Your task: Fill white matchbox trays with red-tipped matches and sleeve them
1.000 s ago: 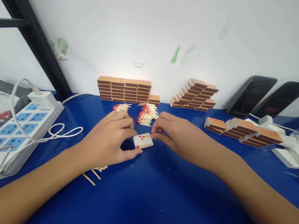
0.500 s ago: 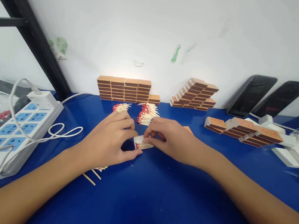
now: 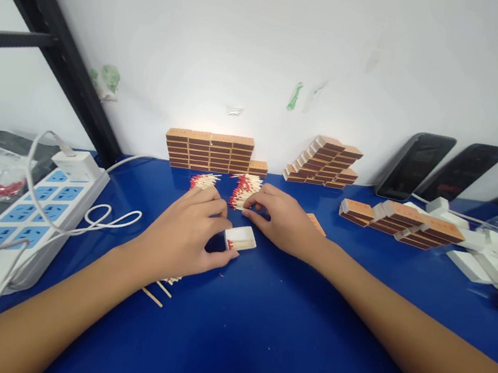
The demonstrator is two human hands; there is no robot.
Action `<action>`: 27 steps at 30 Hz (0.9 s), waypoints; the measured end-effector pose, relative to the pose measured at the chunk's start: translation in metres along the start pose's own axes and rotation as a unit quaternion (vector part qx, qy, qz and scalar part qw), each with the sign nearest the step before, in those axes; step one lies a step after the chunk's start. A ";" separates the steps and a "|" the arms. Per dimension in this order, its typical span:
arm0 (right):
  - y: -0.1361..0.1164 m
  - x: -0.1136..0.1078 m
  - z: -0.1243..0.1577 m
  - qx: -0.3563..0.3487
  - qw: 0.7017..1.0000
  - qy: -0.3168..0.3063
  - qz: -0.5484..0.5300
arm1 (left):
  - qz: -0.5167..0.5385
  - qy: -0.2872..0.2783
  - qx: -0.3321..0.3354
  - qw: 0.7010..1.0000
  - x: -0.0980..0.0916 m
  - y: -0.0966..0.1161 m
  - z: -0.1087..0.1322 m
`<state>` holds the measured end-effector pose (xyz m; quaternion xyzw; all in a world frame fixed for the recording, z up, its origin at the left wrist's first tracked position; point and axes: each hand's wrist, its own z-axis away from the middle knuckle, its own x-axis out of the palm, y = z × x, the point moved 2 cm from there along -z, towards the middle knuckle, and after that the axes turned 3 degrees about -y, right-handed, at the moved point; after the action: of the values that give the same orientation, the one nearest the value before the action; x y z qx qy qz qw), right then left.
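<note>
A small white matchbox tray point(image 3: 241, 237) with a few red-tipped matches in it lies on the blue table point(image 3: 253, 338). My left hand point(image 3: 185, 233) grips its left end between thumb and fingers. My right hand point(image 3: 279, 216) has its fingers pinched at the edge of a loose pile of red-tipped matches point(image 3: 243, 189) just behind the tray. A smaller heap of matches point(image 3: 203, 179) lies behind my left hand. An orange matchbox sleeve point(image 3: 316, 222) shows beside my right wrist.
Stacks of orange matchboxes point(image 3: 214, 151) point(image 3: 326, 161) point(image 3: 407, 221) stand along the white wall. White empty trays point(image 3: 492, 263) lie at the right, with dark phones point(image 3: 415, 165) leaning behind. A white power strip point(image 3: 21, 220) with cables sits at the left. Stray matches point(image 3: 156, 292) lie under my left forearm.
My right hand left the tray, where it was laying matches, and moved back to the loose match pile. My left hand kept its hold on the tray.
</note>
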<state>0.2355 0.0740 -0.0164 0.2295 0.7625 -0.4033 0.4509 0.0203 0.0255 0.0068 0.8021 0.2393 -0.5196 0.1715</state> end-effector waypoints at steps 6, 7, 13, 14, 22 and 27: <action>0.000 0.002 -0.004 0.008 1.000 -0.004 -0.006 | -0.007 -0.005 -0.001 1.000 0.000 0.000 0.000; 0.000 0.002 -0.005 0.010 1.000 -0.005 -0.006 | -0.007 -0.006 -0.001 1.000 0.000 0.000 0.000; 0.000 -0.001 -0.005 0.030 0.999 -0.031 0.020 | -0.004 -0.002 -0.001 1.000 -0.001 0.000 0.000; 0.001 -0.002 -0.004 0.034 0.998 -0.036 0.029 | -0.005 -0.003 -0.001 1.000 -0.001 0.000 0.000; 0.004 -0.028 0.012 0.010 0.994 -0.055 0.090 | -0.011 -0.007 -0.022 1.000 0.001 -0.004 0.001; -0.012 -0.042 0.019 -0.024 0.993 -0.070 0.089 | -0.020 -0.007 -0.033 0.999 0.001 -0.006 0.000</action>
<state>0.2571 0.0517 0.0202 0.2567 0.7150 -0.3583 0.5427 0.0174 0.0303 0.0052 0.7874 0.2712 -0.5203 0.1892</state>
